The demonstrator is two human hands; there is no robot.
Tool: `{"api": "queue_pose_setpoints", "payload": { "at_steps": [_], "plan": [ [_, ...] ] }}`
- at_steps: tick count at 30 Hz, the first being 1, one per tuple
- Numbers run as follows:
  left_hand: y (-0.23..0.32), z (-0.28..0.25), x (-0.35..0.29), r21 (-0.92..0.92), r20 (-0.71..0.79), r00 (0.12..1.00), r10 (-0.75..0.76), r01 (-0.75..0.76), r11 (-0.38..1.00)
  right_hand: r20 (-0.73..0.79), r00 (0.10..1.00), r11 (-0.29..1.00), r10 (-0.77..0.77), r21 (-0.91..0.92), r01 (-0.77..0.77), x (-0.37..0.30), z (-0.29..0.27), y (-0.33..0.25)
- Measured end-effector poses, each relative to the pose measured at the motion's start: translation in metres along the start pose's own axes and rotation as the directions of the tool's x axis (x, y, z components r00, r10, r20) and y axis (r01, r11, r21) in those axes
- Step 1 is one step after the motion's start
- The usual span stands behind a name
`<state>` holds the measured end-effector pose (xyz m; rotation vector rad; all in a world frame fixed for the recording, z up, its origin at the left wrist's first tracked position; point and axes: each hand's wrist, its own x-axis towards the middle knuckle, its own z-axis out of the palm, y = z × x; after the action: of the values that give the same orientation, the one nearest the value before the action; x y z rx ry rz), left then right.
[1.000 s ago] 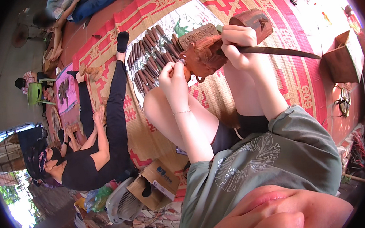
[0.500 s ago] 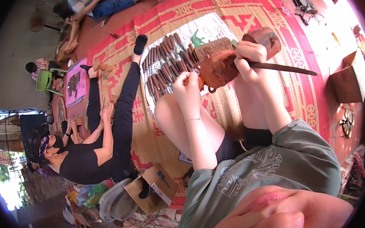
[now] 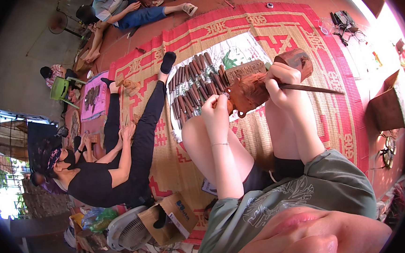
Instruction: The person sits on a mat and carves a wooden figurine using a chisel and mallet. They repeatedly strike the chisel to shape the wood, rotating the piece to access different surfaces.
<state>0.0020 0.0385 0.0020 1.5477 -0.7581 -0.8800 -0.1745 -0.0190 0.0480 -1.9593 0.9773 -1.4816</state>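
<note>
One reddish-brown wooden carving (image 3: 251,92) was found above the person's bare knees, lying between the two hands. Raised relief and a small open loop at its lower edge were already formed, so shaping was judged well advanced. How much cutting or smoothing remained could not be established, since fine surface detail was too small to read.

The left hand (image 3: 215,111) was closed, its fingers bent in at the carving's left end, and appeared to have hold of it; the fingertips were partly hidden. The right hand (image 3: 282,84) was closed in a fist around a long, dark, narrow tool (image 3: 313,88), whose free end pointed away to the right. Its working end was not visible.

Just beyond the right hand stood a thick brown wooden piece (image 3: 303,64); whether it joined the carving could not be told. Behind the carving lay a block with a patterned face (image 3: 244,70). Further out, rows of dark-handled tools (image 3: 189,104) lay on a white cloth (image 3: 249,40), spread over a red and straw-coloured mat (image 3: 326,118). A co-worker in black (image 3: 93,179) sat to the left.
</note>
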Motion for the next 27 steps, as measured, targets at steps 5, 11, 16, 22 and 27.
{"api": "queue_pose_setpoints", "payload": {
  "at_steps": [5,11,16,22,27],
  "plan": [
    [0.005,-0.003,0.000,-0.008,0.009,0.996,-0.086,0.086,0.996,0.070,0.997,0.998,-0.037,-0.055,0.041,0.000,0.000,-0.007],
    [0.005,-0.002,-0.001,0.029,-0.019,1.000,0.007,-0.007,1.000,0.015,1.000,0.999,0.001,-0.032,-0.001,0.005,0.004,-0.009],
    [0.013,-0.001,-0.004,0.015,-0.037,0.999,0.010,-0.010,1.000,0.111,0.994,0.998,-0.003,-0.062,0.010,0.006,-0.002,-0.015],
    [0.017,0.004,-0.003,0.012,-0.026,1.000,-0.012,0.013,1.000,0.047,0.999,0.999,-0.008,-0.048,0.010,0.008,-0.001,-0.008],
    [0.009,0.006,0.000,0.008,-0.036,0.999,0.031,-0.031,0.999,0.079,0.997,1.000,-0.013,-0.015,0.014,0.010,-0.009,-0.010]
  ]
}}
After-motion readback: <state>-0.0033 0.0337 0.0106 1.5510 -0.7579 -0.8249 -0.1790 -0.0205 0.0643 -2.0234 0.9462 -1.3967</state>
